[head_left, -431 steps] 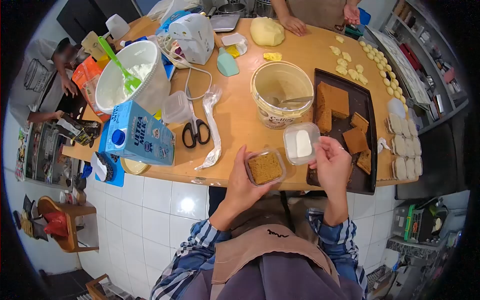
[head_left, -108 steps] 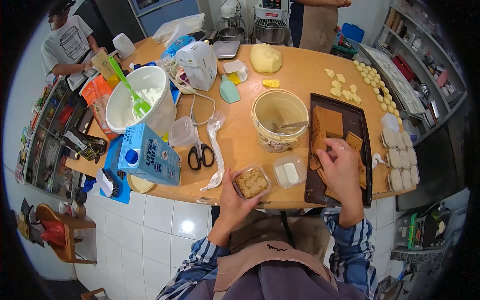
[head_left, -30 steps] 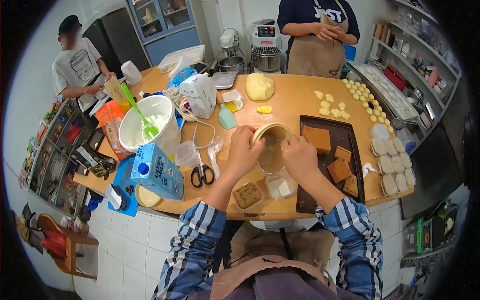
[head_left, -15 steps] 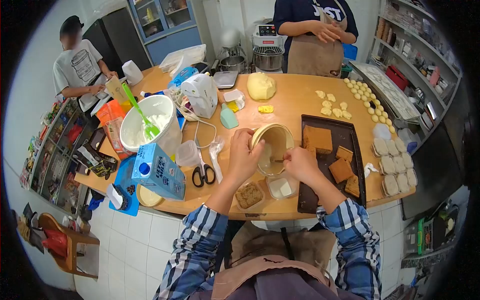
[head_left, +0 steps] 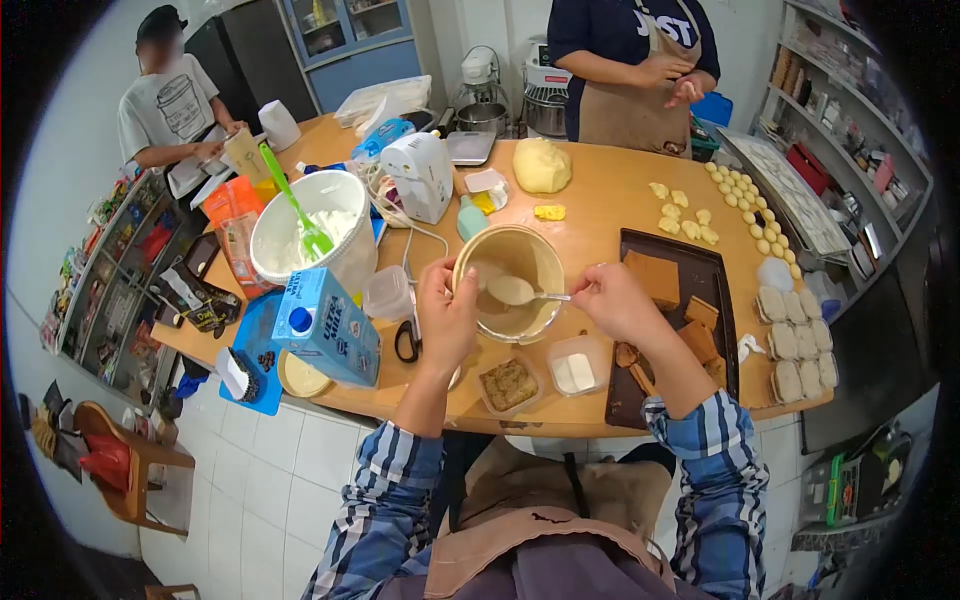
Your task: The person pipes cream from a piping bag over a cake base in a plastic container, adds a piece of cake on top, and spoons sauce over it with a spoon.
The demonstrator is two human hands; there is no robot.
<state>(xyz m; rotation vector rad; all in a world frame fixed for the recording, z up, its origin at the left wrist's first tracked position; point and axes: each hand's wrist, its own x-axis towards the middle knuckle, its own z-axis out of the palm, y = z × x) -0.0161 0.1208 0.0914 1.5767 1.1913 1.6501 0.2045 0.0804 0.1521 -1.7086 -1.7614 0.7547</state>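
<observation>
My left hand (head_left: 447, 318) is wrapped round the side of a round beige tub (head_left: 520, 252), which is tilted so that its inside faces me. In my right hand (head_left: 612, 300) a metal spoon (head_left: 553, 297) is pinched by its handle. The spoon's bowl lies inside the tub's mouth and carries a pale powder or paste, too small to name. Just below the tub are a small container of brown crumbly stuff (head_left: 508, 386) and a clear container with a white block (head_left: 574, 373). Right of these, a dark baking tray (head_left: 627, 400) bears pieces of brown cake (head_left: 655, 278).
At left stand a blue milk carton (head_left: 328, 335), a white bucket (head_left: 345, 255) with a green spatula (head_left: 290, 195), and a hand mixer (head_left: 420, 175). Dough (head_left: 542, 165) lies at the back. Two people stand across the table, at far left (head_left: 175, 110) and far right (head_left: 635, 80).
The spoon has risen from deep in the tub to its mouth, with pale stuff in its bowl. The tub has shifted slightly left and tilted more toward me. My view has turned slightly.
</observation>
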